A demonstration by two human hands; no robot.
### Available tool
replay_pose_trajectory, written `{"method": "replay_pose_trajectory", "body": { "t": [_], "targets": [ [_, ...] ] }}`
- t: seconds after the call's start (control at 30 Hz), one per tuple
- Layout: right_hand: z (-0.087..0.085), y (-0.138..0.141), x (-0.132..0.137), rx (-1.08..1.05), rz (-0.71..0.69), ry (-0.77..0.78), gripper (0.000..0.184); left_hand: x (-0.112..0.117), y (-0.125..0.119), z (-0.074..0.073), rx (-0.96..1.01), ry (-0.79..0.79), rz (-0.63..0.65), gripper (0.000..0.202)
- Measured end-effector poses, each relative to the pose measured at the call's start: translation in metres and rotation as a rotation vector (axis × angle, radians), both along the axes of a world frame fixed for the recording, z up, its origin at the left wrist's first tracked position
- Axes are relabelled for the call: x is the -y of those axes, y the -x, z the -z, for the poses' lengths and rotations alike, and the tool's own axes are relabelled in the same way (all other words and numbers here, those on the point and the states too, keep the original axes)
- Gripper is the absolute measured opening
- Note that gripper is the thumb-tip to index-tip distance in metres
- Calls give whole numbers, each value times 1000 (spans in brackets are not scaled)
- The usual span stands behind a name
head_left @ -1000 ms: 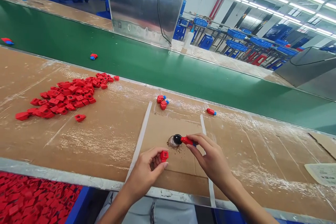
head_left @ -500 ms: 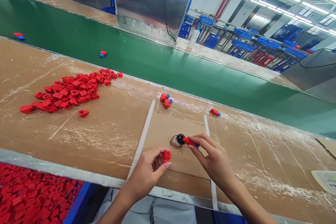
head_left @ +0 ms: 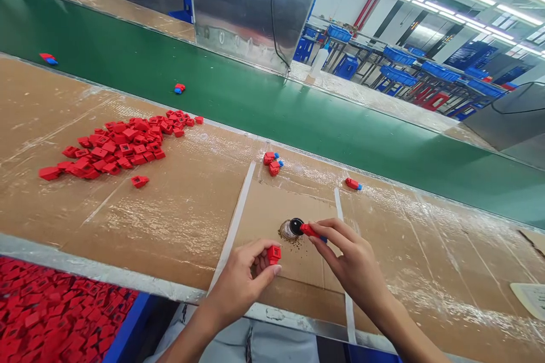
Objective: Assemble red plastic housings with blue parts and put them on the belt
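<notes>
My left hand (head_left: 244, 272) pinches a red plastic piece (head_left: 273, 254) between thumb and fingers, its square hole facing up. Just right of it, my right hand (head_left: 347, 249) grips a red-and-blue plastic piece (head_left: 310, 231) by its blue end, which the fingers partly cover. The red tip meets the edge of a black round top (head_left: 296, 226) on a small clear jar (head_left: 286, 231); whether they press together I cannot tell. Dark specks lie around the jar on a cardboard sheet (head_left: 272, 204).
A heap of red pieces (head_left: 123, 144) lies left on the bench. Several red-and-blue pieces (head_left: 273, 167) sit near the green conveyor belt (head_left: 238, 96); two more ride on it. A blue bin (head_left: 131, 323) full of red pieces stands below the bench edge at lower left.
The two pieces on the belt have moved to the right. Both hands keep their grips and hardly move; the whole view has shifted slightly.
</notes>
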State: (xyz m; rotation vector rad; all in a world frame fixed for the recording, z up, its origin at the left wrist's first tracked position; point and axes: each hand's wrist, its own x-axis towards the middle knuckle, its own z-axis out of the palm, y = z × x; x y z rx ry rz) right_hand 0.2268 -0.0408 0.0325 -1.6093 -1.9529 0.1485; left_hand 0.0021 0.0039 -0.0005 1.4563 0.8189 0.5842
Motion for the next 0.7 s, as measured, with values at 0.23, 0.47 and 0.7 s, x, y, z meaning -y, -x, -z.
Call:
{"method": "replay_pose_trajectory", "body": {
  "t": [0.23, 0.47, 0.7],
  "targets": [
    [2, -2, 2, -2, 7, -14, 16, 0, 1, 1, -9, -7, 6, 26],
    [-7, 5, 1, -130, 76, -30, 17, 1, 2, 5, 10, 54, 12, 29],
    [-13, 29, 17, -263, -8, 61, 18, -1, 6, 6, 84, 168, 100, 20]
  ]
}}
